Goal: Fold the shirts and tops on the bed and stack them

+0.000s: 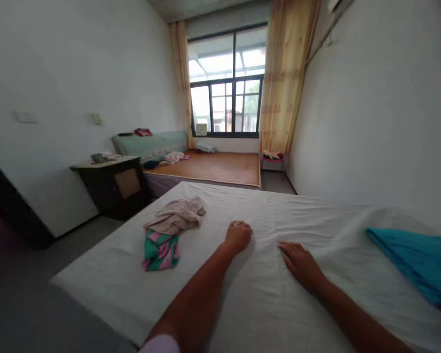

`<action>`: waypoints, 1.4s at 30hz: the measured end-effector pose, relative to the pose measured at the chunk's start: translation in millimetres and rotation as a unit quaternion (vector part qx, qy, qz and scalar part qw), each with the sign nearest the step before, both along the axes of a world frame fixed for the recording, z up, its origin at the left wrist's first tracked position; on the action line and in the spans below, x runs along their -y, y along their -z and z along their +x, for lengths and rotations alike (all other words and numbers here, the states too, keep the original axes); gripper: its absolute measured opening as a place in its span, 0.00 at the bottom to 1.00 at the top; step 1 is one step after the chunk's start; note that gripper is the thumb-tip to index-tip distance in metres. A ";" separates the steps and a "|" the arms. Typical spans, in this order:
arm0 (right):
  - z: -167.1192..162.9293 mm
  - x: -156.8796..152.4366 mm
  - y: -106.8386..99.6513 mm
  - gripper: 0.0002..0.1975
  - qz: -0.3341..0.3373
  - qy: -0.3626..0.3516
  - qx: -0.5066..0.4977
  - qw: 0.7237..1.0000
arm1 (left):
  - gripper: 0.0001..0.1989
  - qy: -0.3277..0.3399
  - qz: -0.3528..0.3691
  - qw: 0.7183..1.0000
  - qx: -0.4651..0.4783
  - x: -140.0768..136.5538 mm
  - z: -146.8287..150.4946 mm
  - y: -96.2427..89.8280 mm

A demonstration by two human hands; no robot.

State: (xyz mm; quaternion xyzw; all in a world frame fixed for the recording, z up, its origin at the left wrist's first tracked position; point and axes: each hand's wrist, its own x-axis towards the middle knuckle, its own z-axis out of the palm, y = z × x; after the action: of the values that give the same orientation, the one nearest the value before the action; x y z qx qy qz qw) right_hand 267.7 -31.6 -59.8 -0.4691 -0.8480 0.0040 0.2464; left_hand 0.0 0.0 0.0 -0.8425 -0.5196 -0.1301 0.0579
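A white sheet (257,294) covers the surface in front of me, with wrinkles running across its right half. My left hand (238,236) rests on the middle of it with the fingers curled in; whether any cloth is pinched in them is hidden. To its right, my right hand (299,262) lies palm down on the sheet, fingers stretched out. A crumpled beige-pink cloth (178,215) lies left of my hands, partly over a green and pink patterned cloth (160,252). A folded blue cloth (419,264) sits at the right edge, apart from my right hand.
Beyond the sheet stands a bed with a brown mat (220,166) and a pale green headboard (150,143). A dark cabinet (112,189) is at the left. At the back are a window (226,105), curtains (281,88) and a small stool (273,158). A white wall closes the right side.
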 end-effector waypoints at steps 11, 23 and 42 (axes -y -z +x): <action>19.3 -0.9 2.0 0.18 -0.051 -0.044 -0.050 0.996 | 0.11 -0.322 -0.042 0.943 -0.069 11.6 -194.7 -96.0; 34.4 -4.3 -13.9 0.17 -0.189 0.028 -0.347 0.918 | 0.17 -0.122 0.117 0.977 0.133 -36.7 -40.7 -145.7; 88.1 -18.5 -24.1 0.16 -0.199 0.189 -0.283 0.919 | 0.16 0.102 -0.196 0.927 0.304 4.4 10.9 -12.4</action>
State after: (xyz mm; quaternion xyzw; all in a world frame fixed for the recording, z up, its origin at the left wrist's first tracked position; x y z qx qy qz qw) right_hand 355.8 -13.1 -35.7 -0.6396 -0.6202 0.2582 0.3736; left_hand 10.9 -4.4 12.4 -0.8052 -0.4389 -0.2808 -0.2831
